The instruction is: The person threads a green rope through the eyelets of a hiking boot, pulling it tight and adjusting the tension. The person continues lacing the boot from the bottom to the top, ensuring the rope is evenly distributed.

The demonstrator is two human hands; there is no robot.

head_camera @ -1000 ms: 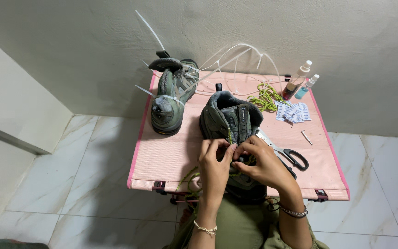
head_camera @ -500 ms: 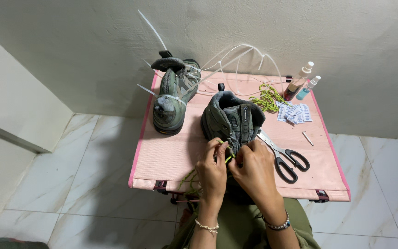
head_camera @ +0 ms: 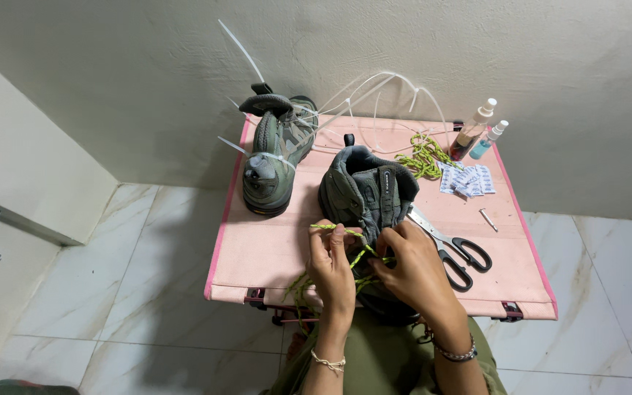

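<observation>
A grey-green hiking boot (head_camera: 366, 192) stands on the pink folding table (head_camera: 272, 257), its toe toward me. My left hand (head_camera: 331, 269) pinches a yellow-green lace (head_camera: 358, 257) beside the boot's front. My right hand (head_camera: 412, 265) grips the same lace at the boot's lower eyelets. The loose end of the lace hangs over the table's near edge. The boot's toe is hidden behind my hands.
A second boot (head_camera: 275, 155) with white zip ties (head_camera: 374, 88) stands at the back left. Black-handled scissors (head_camera: 456, 251) lie right of my hands. A coil of yellow-green lace (head_camera: 423, 153), two small spray bottles (head_camera: 478, 132), flat packets (head_camera: 467, 178) and a small screw (head_camera: 487, 219) lie at the back right.
Both hands have shifted slightly toward me along the boot's front, and the lace now shows stretched between them.
</observation>
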